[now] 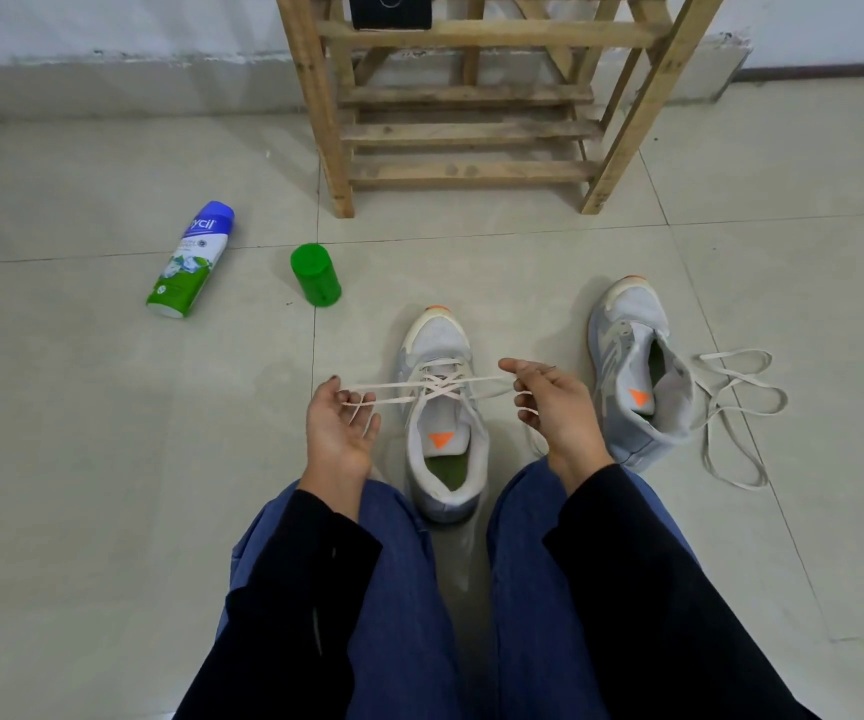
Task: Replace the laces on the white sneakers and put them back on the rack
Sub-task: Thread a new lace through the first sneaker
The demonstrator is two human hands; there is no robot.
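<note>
Landmark: centre sneaker [443,407], white, standing on the tiled floor [82,433] between my knees, toe pointing away from me.
Lace [437,387]: threaded in crosses through the upper eyelets of the centre sneaker, with one end drawn out to each side.
Left hand [341,423]: held just left of the centre sneaker, palm turned up, wrist bent back; my fingers curl round the left end of the lace and pinch it.
Right hand [554,407]: held just right of the centre sneaker, thumb pointing towards it; my curled fingers grip the right end of the lace, and a little slack hangs below my palm.
Forearms: both in black sleeves [289,589], reaching forward over my blue trousers [399,589] on either side of the centre sneaker's heel.
Second sneaker [637,371]: right of the centre sneaker, beyond my right hand, unlaced and tilted onto its side.
Loose lace [724,389]: in loops on the floor, right of the second sneaker.
Wooden rack [466,96]: beyond the centre sneaker's toe, against the wall.
Spray can [191,259]: lying well left of and beyond the centre sneaker.
Green cap [315,275]: between the spray can and the centre sneaker.
</note>
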